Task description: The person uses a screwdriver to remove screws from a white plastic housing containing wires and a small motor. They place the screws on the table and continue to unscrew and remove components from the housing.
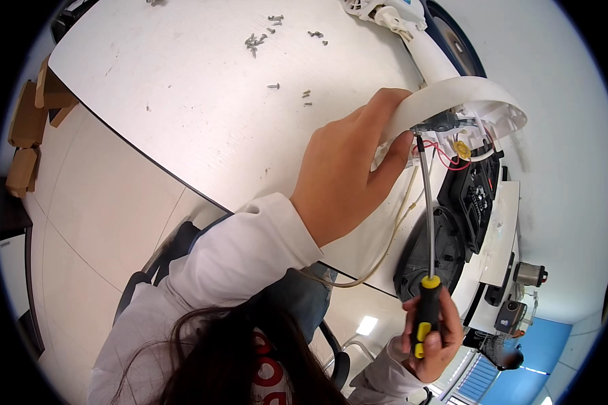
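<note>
My left hand (348, 169) grips the rim of a white round plastic housing (476, 91), thumb inside the edge and fingers over the outside. Within the housing sit a dark part (442, 122), thin red wires (446, 160) and a small yellow part (461, 150). In my right hand (439, 334) is a screwdriver (428, 223) with a black and yellow handle. Its long shaft points up into the housing, and the tip meets the dark part beside my left thumb. Whether a screw sits under the tip cannot be made out.
Loose screws (255, 42) lie scattered on the white table (182, 81). A pale cable (385, 260) hangs from the housing past the table edge. To the right are a black oval cover (432, 253) and an open black case (473, 199). White appliance parts (385, 17) stand at the back.
</note>
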### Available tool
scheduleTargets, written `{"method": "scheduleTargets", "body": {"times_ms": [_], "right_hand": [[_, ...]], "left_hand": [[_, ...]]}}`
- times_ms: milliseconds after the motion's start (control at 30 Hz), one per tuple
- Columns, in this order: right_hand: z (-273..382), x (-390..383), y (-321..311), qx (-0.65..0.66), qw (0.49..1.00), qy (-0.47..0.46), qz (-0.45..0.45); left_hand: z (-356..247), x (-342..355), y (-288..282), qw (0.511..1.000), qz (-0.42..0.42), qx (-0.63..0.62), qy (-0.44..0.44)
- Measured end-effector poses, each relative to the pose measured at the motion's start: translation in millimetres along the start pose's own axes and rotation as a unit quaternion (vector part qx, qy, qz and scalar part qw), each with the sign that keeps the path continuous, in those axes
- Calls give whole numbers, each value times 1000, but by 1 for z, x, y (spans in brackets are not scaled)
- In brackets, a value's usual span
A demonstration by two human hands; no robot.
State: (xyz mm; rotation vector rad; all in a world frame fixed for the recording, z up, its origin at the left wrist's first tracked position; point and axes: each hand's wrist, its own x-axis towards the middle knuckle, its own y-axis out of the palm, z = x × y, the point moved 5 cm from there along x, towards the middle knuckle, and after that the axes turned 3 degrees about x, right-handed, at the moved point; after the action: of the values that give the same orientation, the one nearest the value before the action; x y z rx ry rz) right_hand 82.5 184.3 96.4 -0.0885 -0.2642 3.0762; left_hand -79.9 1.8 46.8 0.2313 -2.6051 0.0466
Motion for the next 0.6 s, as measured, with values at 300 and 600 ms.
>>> {"method": "scheduleTargets", "body": {"times_ms": [300, 600], "right_hand": [[17, -2, 16, -497, 818, -250, -144], [16, -4, 15, -461, 852, -216, -120]], "left_hand": [[0, -1, -2, 1000, 10, 7, -10], [0, -1, -1, 1000, 19, 11, -15]]}}
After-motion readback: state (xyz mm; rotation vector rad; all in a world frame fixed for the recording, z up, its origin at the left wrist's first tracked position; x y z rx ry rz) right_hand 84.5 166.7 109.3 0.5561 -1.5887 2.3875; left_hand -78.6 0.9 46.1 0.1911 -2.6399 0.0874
